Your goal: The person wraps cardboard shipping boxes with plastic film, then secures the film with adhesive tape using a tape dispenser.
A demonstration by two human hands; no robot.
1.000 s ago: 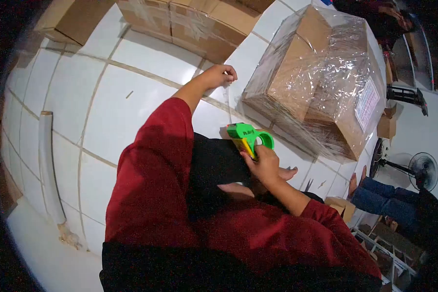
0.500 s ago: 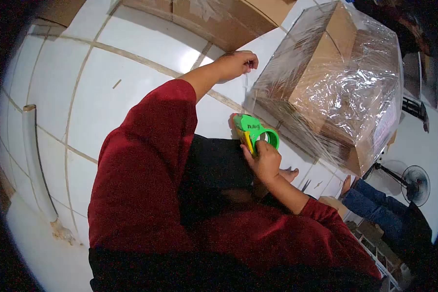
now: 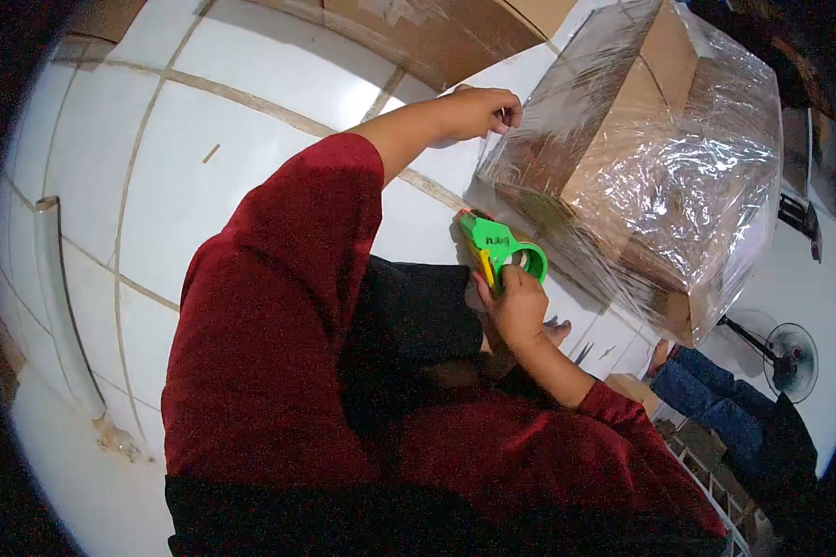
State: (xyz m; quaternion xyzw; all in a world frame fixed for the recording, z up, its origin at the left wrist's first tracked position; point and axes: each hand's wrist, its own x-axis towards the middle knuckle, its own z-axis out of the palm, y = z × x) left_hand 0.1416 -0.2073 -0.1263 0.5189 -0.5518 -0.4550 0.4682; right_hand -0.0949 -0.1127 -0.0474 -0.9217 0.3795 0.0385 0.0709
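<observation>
My right hand (image 3: 522, 308) is wrapped round a green tape dispenser (image 3: 498, 243) with a yellow part on its near side and dark lettering. The dispenser is held low over the floor, in front of my knees. My left hand (image 3: 486, 112) is raised, thumb and fingers pinched together at the near corner of a wrapped carton. A thin clear strip of tape (image 3: 486, 144) hangs below the pinched fingers. That carton (image 3: 613, 176) is brown cardboard covered in shiny, wrinkled clear film, and stands to the right of both hands.
Another film-covered carton (image 3: 437, 46) stands at the top. A long pale tube (image 3: 60, 306) lies on the white tiled floor (image 3: 223, 186) at left, near a small stick (image 3: 212, 153). At right are a fan (image 3: 791, 360) and a person's jeans-clad legs (image 3: 715, 385).
My left hand has moved right, closer to the wrapped carton. The dispenser in my right hand has shifted slightly right. The whole view has shifted a little.
</observation>
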